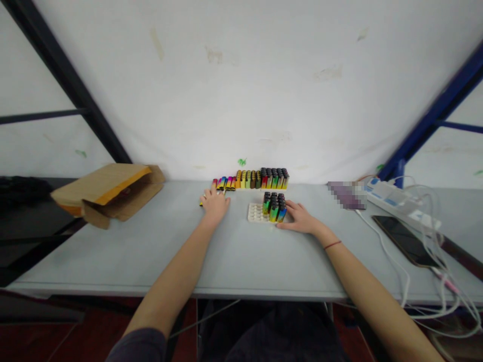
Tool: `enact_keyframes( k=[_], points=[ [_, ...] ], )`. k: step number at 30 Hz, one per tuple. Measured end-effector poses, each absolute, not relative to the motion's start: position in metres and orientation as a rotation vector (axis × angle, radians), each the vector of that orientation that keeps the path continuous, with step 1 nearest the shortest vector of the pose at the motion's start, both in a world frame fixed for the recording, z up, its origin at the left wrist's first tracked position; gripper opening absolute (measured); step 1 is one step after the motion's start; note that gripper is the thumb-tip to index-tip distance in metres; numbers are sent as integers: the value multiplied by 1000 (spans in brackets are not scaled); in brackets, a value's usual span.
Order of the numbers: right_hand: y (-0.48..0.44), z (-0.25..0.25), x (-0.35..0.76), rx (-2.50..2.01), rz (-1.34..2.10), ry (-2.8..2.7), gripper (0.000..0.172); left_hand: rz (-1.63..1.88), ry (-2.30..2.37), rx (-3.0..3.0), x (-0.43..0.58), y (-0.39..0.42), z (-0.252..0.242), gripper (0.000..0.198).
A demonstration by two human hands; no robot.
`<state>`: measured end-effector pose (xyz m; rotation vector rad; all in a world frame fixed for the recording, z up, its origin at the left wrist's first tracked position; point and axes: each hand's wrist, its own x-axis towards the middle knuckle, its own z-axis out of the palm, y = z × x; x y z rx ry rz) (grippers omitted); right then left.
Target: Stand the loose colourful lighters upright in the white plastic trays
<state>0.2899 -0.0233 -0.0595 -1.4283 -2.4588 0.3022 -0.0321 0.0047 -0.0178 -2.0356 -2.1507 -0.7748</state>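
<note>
**Evidently: lighters are being gathered at the far edge for the white tray**

Here the left hand (215,203) is laid palm down near the far edge of the grey tabletop (234,256), its fingers spread over the loose, lying multicoloured plastic lighters (225,183) at the left end of the row against the white wall. A thin yellow-orange lighter (201,203) shows at its left side; whether anything is actually gripped under the palm cannot be told, since the fingers are seen flat and uncurled.

The right hand (300,217) is rested on the tabletop just beside the right side of the white plastic tray with round sockets (255,213), touching or nearly touching it, fingers extended and nothing closed in them. A block of upright, black-capped rainbow lighters (274,206) is stood in the right part of the tray; the left sockets are seen bare. Behind it, along the far edge, a longer row of upright lighters (269,178) is lined up.

The step in hand is judged to be the picking up of loose lighters while the tray is steadied. For the next move a pinch on one lighter would be called for, then an upright turn over a bare socket.

Toward the left edge an open brown cardboard box (107,193) is lain on its side; toward the right edge a white power strip (392,197), white cables (400,271) and a dark phone (405,240) are placed.
</note>
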Motion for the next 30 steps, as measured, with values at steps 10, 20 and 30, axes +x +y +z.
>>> enact_keyframes(
  k=[10,20,30],
  points=[
    [-23,-61,289,-1403,279,-2454,92,-352,-2098,-2368,-10,-1,-16,30],
    [-23,-60,288,-1406,272,-2455,91,-2080,-1948,-2637,7,7,-22,12],
    [-23,-63,289,-1396,246,-2449,90,-3053,-2371,-1949,20,-9,-8,43]
  ],
)
